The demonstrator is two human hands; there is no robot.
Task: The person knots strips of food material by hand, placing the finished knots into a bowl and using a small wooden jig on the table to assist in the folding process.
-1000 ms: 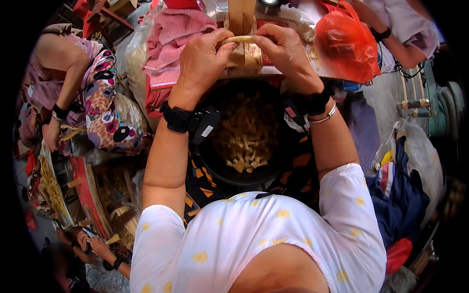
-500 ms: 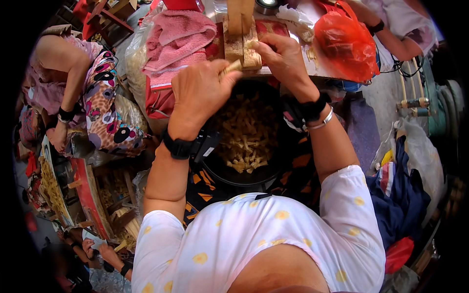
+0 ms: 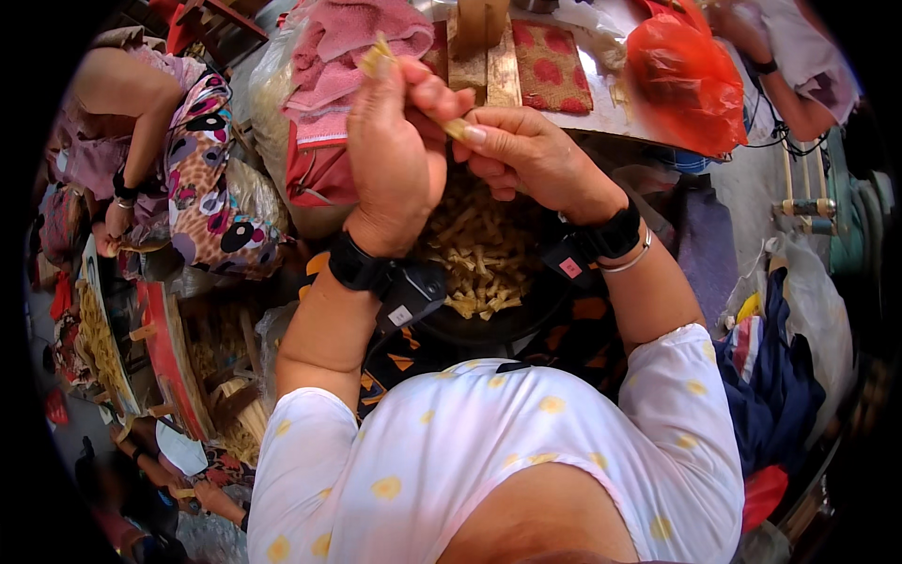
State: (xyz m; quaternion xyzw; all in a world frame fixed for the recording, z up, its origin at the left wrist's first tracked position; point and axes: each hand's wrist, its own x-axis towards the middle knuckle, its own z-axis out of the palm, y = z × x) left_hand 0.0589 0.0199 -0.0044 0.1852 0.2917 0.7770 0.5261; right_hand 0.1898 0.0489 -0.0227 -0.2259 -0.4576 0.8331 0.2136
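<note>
A pale yellow strip (image 3: 458,128) is stretched between my two hands, above the near edge of the work table. My left hand (image 3: 390,164) is closed round it, and a frayed end sticks out past the fingers at the top. Thumb and fingers of my right hand (image 3: 537,155) pinch the strip's lower end. Below them a dark round basin (image 3: 470,336) sits at my lap, holding many pale yellow pieces (image 3: 484,273) with flared ends. Just beyond my hands, a wooden block with an upright post (image 3: 477,28) stands on the table. What the strip is made of cannot be told.
Pink towels (image 3: 324,70) lie at the left of the table, over a red bag (image 3: 319,167). A patterned mat (image 3: 554,75) and an orange-red plastic bag (image 3: 684,80) are at the right. Other people sit at left and far right. Dark blue cloth (image 3: 775,385) hangs at right.
My right hand has left the wooden block and come to the strip in my left hand. The left hand has turned and risen. The view has shifted slightly.
</note>
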